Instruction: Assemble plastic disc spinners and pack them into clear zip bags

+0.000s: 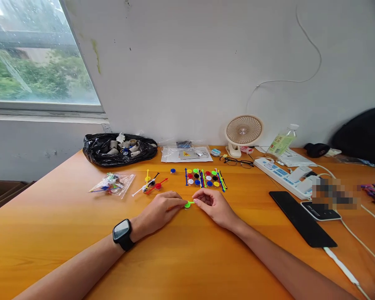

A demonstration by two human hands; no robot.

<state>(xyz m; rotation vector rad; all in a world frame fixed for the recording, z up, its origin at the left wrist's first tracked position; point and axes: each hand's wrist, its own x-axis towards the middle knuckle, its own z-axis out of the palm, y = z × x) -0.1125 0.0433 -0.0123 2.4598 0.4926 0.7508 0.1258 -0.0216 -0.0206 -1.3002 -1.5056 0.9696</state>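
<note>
My left hand (161, 208), with a black watch (122, 234) on its wrist, has its fingertips closed on a small green spinner disc (187, 205) low over the table. From the right, my right hand (215, 208) pinches the end of a thin green arrow (192, 203) that reaches onto that disc. Beyond my hands lie rows of coloured discs (196, 176) with arrows beside them. To their left, arrow spinners in yellow (148, 179), white (144, 188) and red (158, 186) lie in a loose group. One blue disc (173, 171) sits apart.
A clear bag (126, 183) of spinner parts and a black plastic bag (95, 156) lie at left. Along the back are glasses (237, 161), a fan (243, 131) and a tilted bottle (281, 141). A power strip (279, 175), black phone (300, 216) and cables occupy the right.
</note>
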